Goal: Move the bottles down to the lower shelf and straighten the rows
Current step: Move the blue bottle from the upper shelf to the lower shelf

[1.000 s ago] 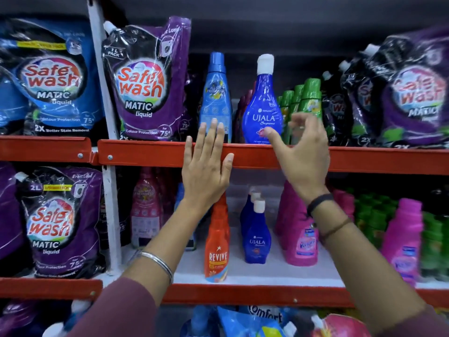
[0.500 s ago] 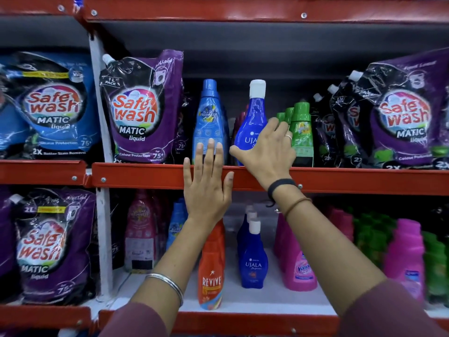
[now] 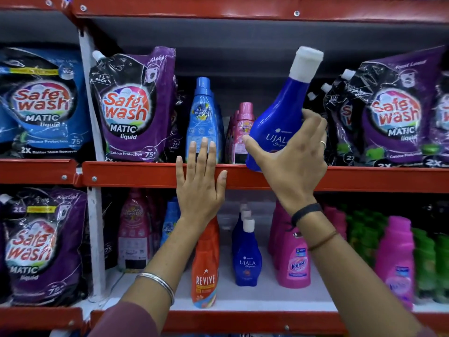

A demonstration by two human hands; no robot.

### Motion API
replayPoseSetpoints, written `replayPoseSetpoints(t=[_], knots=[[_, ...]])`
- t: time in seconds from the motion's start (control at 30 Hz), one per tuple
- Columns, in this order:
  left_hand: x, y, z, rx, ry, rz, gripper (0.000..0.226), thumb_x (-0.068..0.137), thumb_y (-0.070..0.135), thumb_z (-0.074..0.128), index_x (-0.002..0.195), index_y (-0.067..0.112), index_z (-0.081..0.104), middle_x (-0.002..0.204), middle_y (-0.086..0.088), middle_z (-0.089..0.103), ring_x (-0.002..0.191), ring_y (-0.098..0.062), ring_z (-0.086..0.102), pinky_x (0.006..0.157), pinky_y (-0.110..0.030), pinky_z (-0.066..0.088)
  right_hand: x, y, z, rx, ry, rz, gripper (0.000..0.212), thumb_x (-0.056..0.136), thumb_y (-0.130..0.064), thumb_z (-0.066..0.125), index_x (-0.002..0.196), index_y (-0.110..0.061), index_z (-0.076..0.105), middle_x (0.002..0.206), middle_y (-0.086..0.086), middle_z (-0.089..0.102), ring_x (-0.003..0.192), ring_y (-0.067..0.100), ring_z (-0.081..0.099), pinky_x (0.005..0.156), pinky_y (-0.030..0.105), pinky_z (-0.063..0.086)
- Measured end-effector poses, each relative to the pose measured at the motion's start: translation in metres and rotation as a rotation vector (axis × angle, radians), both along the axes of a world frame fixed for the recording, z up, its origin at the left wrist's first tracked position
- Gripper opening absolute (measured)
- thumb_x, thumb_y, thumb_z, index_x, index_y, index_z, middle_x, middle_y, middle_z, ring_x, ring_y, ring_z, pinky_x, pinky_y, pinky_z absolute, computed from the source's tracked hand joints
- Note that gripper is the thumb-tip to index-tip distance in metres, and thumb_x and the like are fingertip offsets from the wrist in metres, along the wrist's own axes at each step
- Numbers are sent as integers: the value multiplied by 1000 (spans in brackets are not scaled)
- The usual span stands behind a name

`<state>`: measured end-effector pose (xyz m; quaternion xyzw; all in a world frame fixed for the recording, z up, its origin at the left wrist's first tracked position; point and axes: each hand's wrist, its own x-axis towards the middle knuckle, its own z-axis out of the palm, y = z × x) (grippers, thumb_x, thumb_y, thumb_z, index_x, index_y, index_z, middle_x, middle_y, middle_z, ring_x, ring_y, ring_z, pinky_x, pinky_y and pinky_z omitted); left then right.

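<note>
My right hand (image 3: 294, 164) grips a dark blue Ujala bottle (image 3: 279, 117) with a white cap, tilted to the right and pulled out past the upper shelf's red front edge (image 3: 136, 173). My left hand (image 3: 199, 188) lies flat against that edge, fingers apart, empty. A light blue bottle (image 3: 202, 120) and a row of pink bottles (image 3: 243, 132) stand on the upper shelf behind. On the lower shelf (image 3: 267, 295) a short row of Ujala bottles (image 3: 246, 259) stands between an orange Revive bottle (image 3: 206, 268) and pink Vanish bottles (image 3: 295, 261).
Purple Safewash pouches (image 3: 132, 108) and blue Safewash pouches (image 3: 41, 105) fill the upper shelf's left, more purple pouches (image 3: 393, 113) its right. Magenta bottles (image 3: 396, 261) and green bottles (image 3: 427, 261) crowd the lower right. A white upright post (image 3: 93, 142) divides the bays.
My right hand closed on the Ujala bottle and lifted it off the upper shelf, tilting it right. The pink bottles behind it came into sight. My left hand stayed on the shelf edge.
</note>
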<state>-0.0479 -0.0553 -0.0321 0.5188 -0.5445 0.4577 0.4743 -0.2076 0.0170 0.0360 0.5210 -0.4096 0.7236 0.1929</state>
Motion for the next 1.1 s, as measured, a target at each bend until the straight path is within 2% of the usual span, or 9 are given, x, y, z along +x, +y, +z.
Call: replayPoseSetpoints(t=[0.17,0.37,0.43,0.57,0.77,0.93,1.1], knots=[[0,0,-1,-1,-8,4,60,100,44,24,151,13,24,159,-5,24,148,-23,14,119,-44,1,-12,17,-38,73,20,42,89,51,-68,74,116,-15,44,115,-1,54,103,21,57,63,28,35],[0,1,-1,-16,-9,-8,59,100,42,26,151,12,25,159,-6,25,147,-24,15,119,-43,-2,-19,13,-104,205,101,81,86,48,-66,78,112,-19,45,108,-2,56,97,21,58,60,30,47],[0,1,-1,-22,-12,-1,59,100,42,26,151,12,25,159,-6,26,147,-25,16,119,-43,-1,-19,6,-128,264,107,91,86,48,-63,80,113,-18,46,108,-1,57,95,20,58,61,28,45],[0,0,0,-38,-19,5,58,101,43,25,151,12,25,158,-7,28,146,-26,20,119,-42,-3,-14,-13,-174,413,124,111,86,48,-59,80,115,-17,46,109,0,55,99,22,57,62,28,42],[1,0,0,-27,-20,-9,60,101,45,18,150,12,25,158,-7,29,146,-27,20,119,-44,1,0,-43,-224,602,183,128,85,48,-53,83,112,-12,44,110,5,51,104,29,54,65,37,48],[2,-2,0,-10,-17,-27,59,101,45,21,151,12,24,158,-7,27,147,-28,20,119,-49,7,10,-58,-250,735,207,116,85,51,-51,83,114,-11,42,114,8,49,109,31,51,74,40,50],[2,-4,0,-15,-20,-16,61,101,46,16,150,12,25,158,-7,29,146,-28,21,118,-50,10,14,-66,-257,786,207,98,86,53,-53,82,115,-9,41,115,11,49,110,33,50,73,42,50]])
